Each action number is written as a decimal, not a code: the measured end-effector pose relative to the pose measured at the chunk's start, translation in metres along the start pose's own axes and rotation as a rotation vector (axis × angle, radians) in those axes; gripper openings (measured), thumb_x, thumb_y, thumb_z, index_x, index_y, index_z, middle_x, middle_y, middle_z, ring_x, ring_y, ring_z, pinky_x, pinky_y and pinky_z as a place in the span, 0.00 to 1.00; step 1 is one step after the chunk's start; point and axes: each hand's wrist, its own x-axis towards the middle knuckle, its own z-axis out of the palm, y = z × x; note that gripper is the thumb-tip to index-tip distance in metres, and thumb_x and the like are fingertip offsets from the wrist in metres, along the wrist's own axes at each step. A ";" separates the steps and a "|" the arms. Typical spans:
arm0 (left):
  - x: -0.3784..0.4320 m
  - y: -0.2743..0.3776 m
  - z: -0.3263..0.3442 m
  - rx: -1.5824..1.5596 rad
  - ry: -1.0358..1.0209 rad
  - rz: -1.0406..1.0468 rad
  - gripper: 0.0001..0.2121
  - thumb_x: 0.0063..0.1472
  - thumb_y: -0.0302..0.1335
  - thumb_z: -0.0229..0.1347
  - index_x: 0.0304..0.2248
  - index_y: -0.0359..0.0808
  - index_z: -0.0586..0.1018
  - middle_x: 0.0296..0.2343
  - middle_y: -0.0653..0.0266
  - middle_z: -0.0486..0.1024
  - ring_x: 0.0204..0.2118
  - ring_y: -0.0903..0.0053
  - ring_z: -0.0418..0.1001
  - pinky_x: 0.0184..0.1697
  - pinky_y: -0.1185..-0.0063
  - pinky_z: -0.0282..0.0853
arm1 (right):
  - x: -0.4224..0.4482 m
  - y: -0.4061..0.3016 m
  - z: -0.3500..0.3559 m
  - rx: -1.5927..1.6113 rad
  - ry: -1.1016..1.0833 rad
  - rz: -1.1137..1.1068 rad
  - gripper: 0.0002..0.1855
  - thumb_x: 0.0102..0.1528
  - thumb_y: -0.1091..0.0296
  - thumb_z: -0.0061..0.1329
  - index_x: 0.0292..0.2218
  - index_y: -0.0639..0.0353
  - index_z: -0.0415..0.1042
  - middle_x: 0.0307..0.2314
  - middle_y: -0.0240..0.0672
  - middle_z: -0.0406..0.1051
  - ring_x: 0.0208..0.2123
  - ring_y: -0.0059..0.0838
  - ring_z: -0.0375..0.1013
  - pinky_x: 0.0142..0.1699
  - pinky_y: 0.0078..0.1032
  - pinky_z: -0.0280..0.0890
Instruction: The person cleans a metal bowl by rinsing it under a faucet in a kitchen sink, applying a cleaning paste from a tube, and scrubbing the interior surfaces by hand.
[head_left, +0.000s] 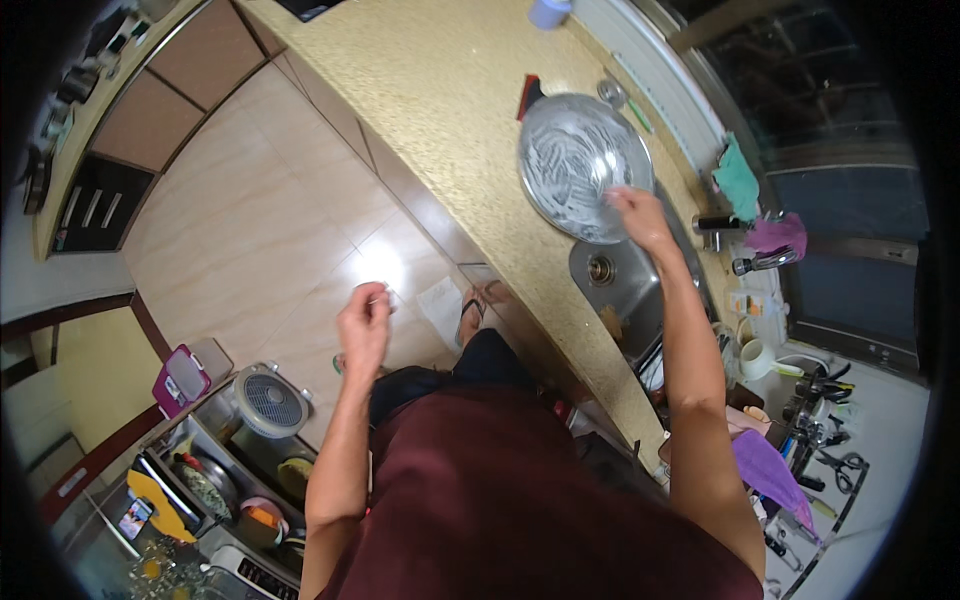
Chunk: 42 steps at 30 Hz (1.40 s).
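Observation:
A large round metal lid or shallow pan (566, 161) lies on the speckled countertop, its far right part over the edge of the sink. White, streaky suds or residue cover its surface. My right hand (637, 214) is at its lower right rim, fingers curled and blurred; whether they hold anything cannot be told. My left hand (367, 319) hangs over the floor, away from the counter, with fingers curled in and a small pale glint at the fingertips that I cannot make out.
The steel sink (622, 285) has a drain and a brownish patch. Beyond it stand a faucet (765, 261) and draped cloths (739, 180). A red and black object (529, 97) touches the lid's far side. A fan (271, 401) and a shelf with bowls are at lower left.

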 end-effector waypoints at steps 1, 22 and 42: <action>-0.002 0.016 0.037 0.013 -0.062 -0.054 0.11 0.64 0.26 0.55 0.43 0.29 0.78 0.29 0.66 0.78 0.28 0.84 0.74 0.32 0.83 0.71 | 0.005 0.008 0.016 0.064 -0.084 -0.029 0.17 0.62 0.59 0.44 0.42 0.61 0.78 0.37 0.47 0.78 0.41 0.41 0.77 0.47 0.30 0.68; 0.083 0.024 0.364 -0.407 -0.034 -0.417 0.16 0.63 0.21 0.46 0.49 0.25 0.65 0.37 0.51 0.74 0.30 0.65 0.77 0.25 0.69 0.75 | -0.005 0.090 0.104 -0.387 -0.044 -0.346 0.21 0.51 0.74 0.48 0.49 0.60 0.74 0.53 0.47 0.68 0.46 0.38 0.75 0.55 0.43 0.66; 0.074 0.039 0.356 -0.080 0.065 -0.156 0.13 0.62 0.20 0.44 0.44 0.24 0.72 0.38 0.55 0.75 0.39 0.71 0.72 0.47 0.76 0.66 | 0.008 0.078 0.141 -0.305 0.355 -0.342 0.26 0.49 0.82 0.43 0.51 0.59 0.73 0.57 0.45 0.64 0.58 0.46 0.64 0.65 0.42 0.55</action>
